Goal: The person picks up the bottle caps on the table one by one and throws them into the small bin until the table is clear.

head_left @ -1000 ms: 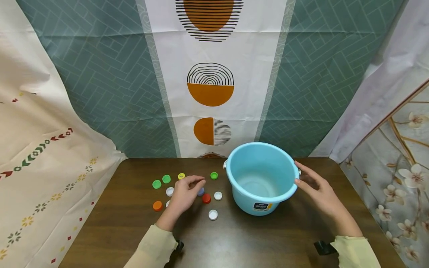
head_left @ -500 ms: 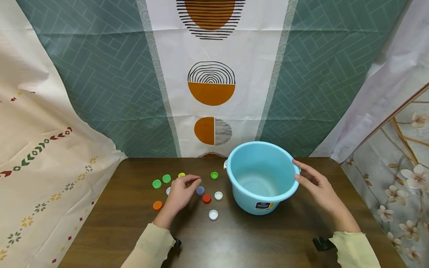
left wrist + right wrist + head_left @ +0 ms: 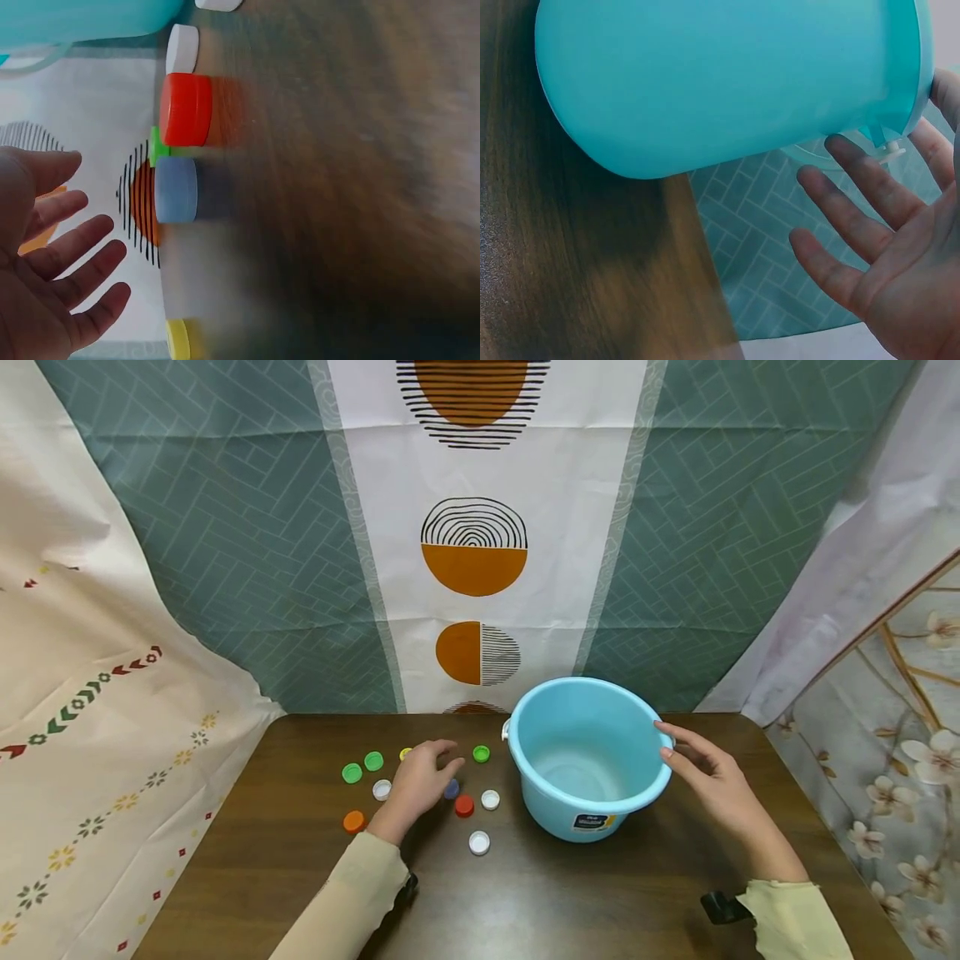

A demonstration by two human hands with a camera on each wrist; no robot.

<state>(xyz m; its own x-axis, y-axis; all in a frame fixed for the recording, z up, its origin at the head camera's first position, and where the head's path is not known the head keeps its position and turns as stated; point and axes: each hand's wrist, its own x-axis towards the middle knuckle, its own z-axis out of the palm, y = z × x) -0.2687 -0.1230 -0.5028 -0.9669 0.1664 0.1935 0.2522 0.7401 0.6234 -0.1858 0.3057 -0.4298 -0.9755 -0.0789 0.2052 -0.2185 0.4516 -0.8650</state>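
Low on the round light-blue plastic bucket (image 3: 540,806) sits a dark-and-yellow label (image 3: 592,822), its print too small to read. The bucket stands upright on a brown wood-grain table (image 3: 555,902), right of small round plastic caps (image 3: 464,806), red, white, green and orange. The left hand (image 3: 420,777), fingers loosely spread, hovers near a blue cap (image 3: 452,789); the right hand (image 3: 708,772) touches the rim, fingers extended. Teal brick-patterned fabric (image 3: 247,527) hangs behind.

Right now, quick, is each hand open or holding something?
Left hand: open, holding nothing, near the blue cap.
Right hand: open, not gripping, fingertips against the bucket's rim.
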